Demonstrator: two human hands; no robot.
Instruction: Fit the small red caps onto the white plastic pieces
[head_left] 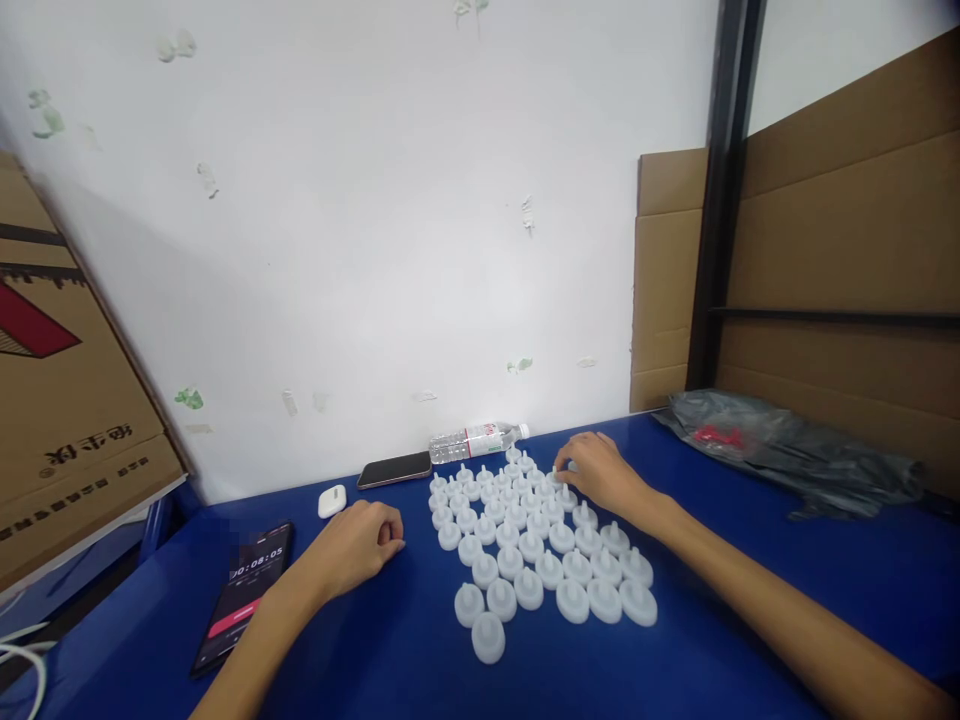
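Many translucent white caps with pointed nozzles stand upright in a close group on the blue table. At the back right edge of the group, my right hand has its fingers closed around a white nozzle cap, mostly hidden by the fingers. My left hand rests on the table left of the caps, apart from them. Its fingers are curled in, and nothing shows in them.
A water bottle lies against the wall behind the caps. Nearby are a dark phone and a white earbud case. A phone with a running timer lies beside my left forearm. A grey plastic bag sits at right.
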